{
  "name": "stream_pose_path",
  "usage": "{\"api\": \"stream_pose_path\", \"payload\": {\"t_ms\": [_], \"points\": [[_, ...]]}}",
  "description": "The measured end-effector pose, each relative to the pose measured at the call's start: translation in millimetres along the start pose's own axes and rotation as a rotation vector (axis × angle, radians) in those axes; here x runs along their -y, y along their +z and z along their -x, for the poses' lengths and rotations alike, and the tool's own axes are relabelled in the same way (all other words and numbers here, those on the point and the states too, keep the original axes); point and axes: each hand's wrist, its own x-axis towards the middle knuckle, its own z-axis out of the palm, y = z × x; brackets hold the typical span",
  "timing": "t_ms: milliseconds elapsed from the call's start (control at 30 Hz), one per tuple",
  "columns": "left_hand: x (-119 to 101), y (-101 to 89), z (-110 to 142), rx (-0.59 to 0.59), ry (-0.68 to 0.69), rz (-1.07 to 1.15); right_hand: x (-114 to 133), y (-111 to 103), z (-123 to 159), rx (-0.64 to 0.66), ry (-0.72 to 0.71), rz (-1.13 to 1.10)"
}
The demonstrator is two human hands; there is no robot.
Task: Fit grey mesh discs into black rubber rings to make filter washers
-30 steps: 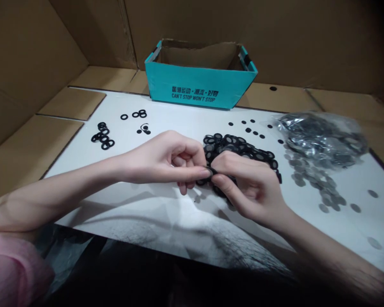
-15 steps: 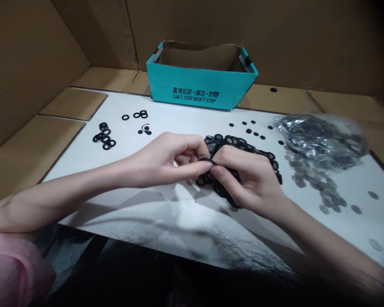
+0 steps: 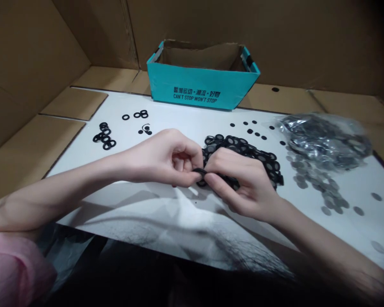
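Between the fingertips of both hands is a small black rubber ring (image 3: 199,171), seen nearly edge-on. My left hand (image 3: 169,160) pinches its left side between thumb and finger, the other fingers curled in. My right hand (image 3: 243,181) pinches the right side the same way. Fingertips cover part of the ring, so I cannot tell whether a disc sits in it. Just behind and under my right hand lies a heap of black rings (image 3: 240,147), many with grey discs in their centres. My right hand hides part of this heap.
A turquoise box (image 3: 201,87) stands at the back. Loose black rings (image 3: 105,136) lie at the left, with small black discs (image 3: 147,128) nearby. More black discs (image 3: 250,131) lie behind the heap. To the right are a clear plastic bag (image 3: 326,138) and scattered grey discs (image 3: 329,192).
Both hands have shifted slightly left and toward me, still pinching the black ring. The ring looks tilted differently between the fingertips. The surrounding items are unmoved.
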Motion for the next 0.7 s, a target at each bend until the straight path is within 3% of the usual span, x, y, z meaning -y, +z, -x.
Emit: {"api": "stream_pose_path", "payload": {"t_ms": [100,267,467,567,700], "points": [[-1.0,5.2,-0.3,-0.054,0.027,0.006,-2.2,-2.3,-1.2,-0.031,0.007,0.008],[-1.8,16.2,-2.0,-0.102,-0.016,0.265,0.9,1.6,1.3,-0.147,0.051,-0.053],[-6.7,5.0,-1.9,0.03,-0.052,0.229,10.3,13.0,3.6,-0.265,0.098,-0.077],[-7.3,-1.3,-1.3,0.071,-0.069,0.157,10.4,14.1,3.1,-0.237,0.067,-0.072],[-6.3,-2.3,-0.3,-0.021,-0.011,0.005,4.9,7.0,0.4,-0.121,0.031,-0.005]]}}
